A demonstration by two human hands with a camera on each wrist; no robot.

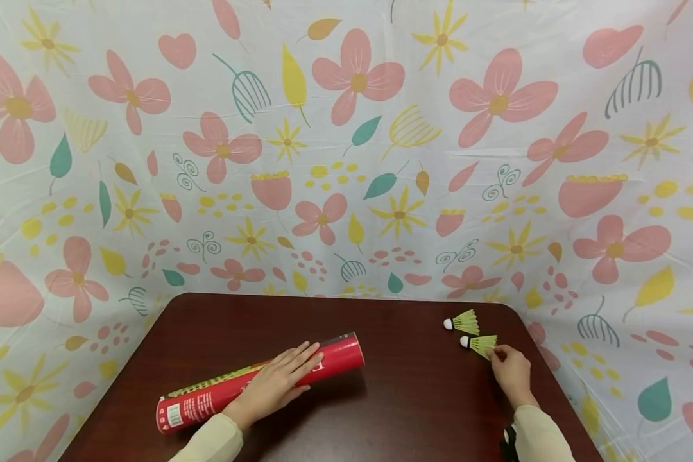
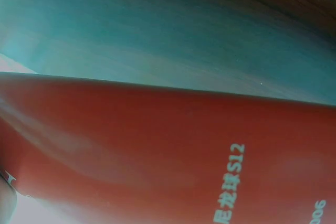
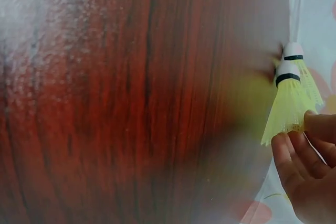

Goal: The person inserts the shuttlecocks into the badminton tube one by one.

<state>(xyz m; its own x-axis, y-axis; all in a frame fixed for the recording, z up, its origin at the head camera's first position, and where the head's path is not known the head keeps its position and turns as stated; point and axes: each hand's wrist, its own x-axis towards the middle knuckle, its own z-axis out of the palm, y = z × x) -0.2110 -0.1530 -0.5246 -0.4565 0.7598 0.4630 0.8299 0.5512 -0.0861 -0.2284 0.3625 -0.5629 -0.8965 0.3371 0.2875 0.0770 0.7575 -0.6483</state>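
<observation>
A red shuttlecock tube (image 1: pixel 341 354) lies slantwise on the dark wooden table. My left hand (image 1: pixel 277 383) rests across its middle, fingers straight over the top and thumb on the near side. In the left wrist view the red tube wall (image 2: pixel 157 145) with white print fills the lower half. At the right, my right hand (image 1: pixel 511 372) pinches the skirt rim of a yellow shuttlecock (image 1: pixel 480 345) with a white cork. Thumb and fingertips (image 3: pixel 311 121) meet at that rim in the right wrist view. A second yellow shuttlecock (image 1: pixel 463 321) lies just behind it, its cork also pointing left.
The dark brown table (image 1: pixel 404 398) has rounded far corners. A white cloth (image 1: pixel 335 173) printed with flowers and leaves hangs behind it and along both sides. Both shuttlecocks are near the table's right edge.
</observation>
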